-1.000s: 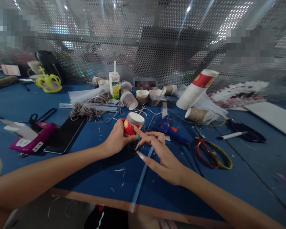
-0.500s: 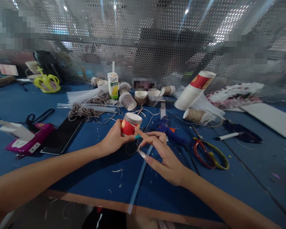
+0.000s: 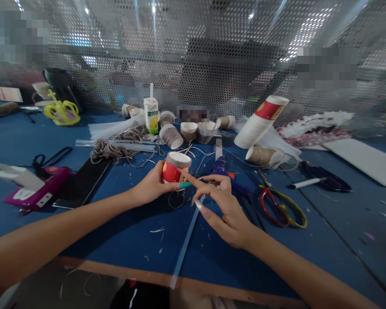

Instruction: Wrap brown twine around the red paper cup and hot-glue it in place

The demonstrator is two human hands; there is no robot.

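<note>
My left hand (image 3: pixel 151 186) grips a red paper cup (image 3: pixel 171 173) from its left side, thumb across the front. Grey twine (image 3: pixel 182 162) is wound round the cup just below its white rim, and a loose loop of it hangs beneath. My right hand (image 3: pixel 223 206) is at the cup's right, its index fingertip reaching to the cup's front. The thumb and other fingers are apart and bent, with nothing visible between them. Behind that hand lies a blue glue gun (image 3: pixel 220 165). A long translucent glue stick (image 3: pixel 187 251) rests on the table below the hands.
Scissors (image 3: pixel 281 209) with red and yellow handles lie to the right, near a white pen (image 3: pixel 309 183). Farther back are a tilted stack of paper cups (image 3: pixel 255 128), a drink carton (image 3: pixel 152 116) and bundled twine (image 3: pixel 107 151). A purple power strip (image 3: pixel 41 195) sits left.
My right thumb has moved slightly right and away from the cup, opening a little from the other fingers. The left hand keeps the cup in nearly the same place.
</note>
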